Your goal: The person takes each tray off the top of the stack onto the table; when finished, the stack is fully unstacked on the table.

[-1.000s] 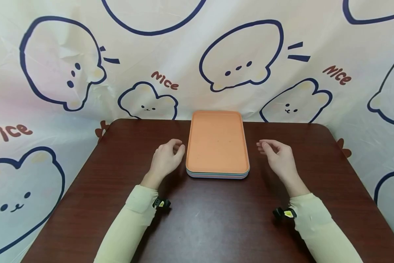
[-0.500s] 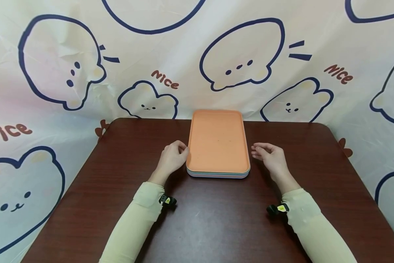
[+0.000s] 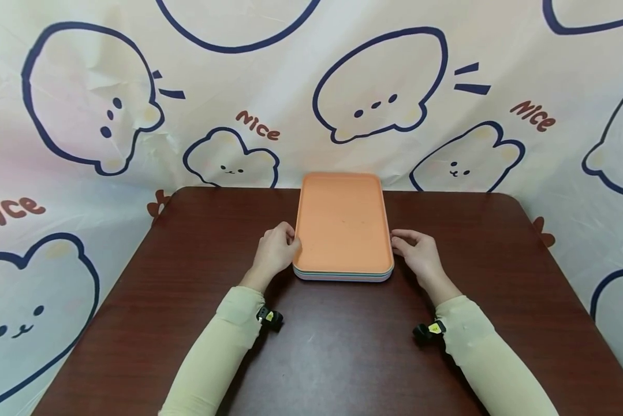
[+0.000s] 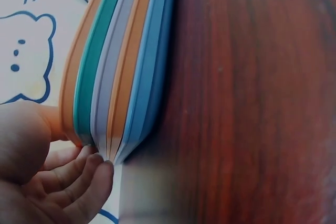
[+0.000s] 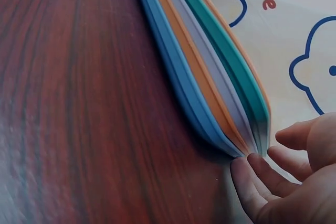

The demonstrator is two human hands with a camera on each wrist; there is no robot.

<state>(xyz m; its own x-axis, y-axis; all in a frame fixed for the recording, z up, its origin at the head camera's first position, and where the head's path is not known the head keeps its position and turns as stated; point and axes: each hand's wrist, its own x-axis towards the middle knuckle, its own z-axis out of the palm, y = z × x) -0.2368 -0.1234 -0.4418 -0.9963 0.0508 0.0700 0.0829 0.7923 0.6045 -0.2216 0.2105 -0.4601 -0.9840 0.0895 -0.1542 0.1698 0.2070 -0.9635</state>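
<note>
Trays [image 3: 344,226] lie stacked (orange uppermost).

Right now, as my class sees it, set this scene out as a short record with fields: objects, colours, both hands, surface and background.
Objects: a stack of trays
Colours, top down: orange, green, lilac, orange, blue
Left hand: thumb and fingers grip the stack's left edge
Right hand: fingertips at the stack's right edge, thumb apart from it
Surface: dark brown table
Background: pale sheet with cartoon outlines and "Nice"
</note>
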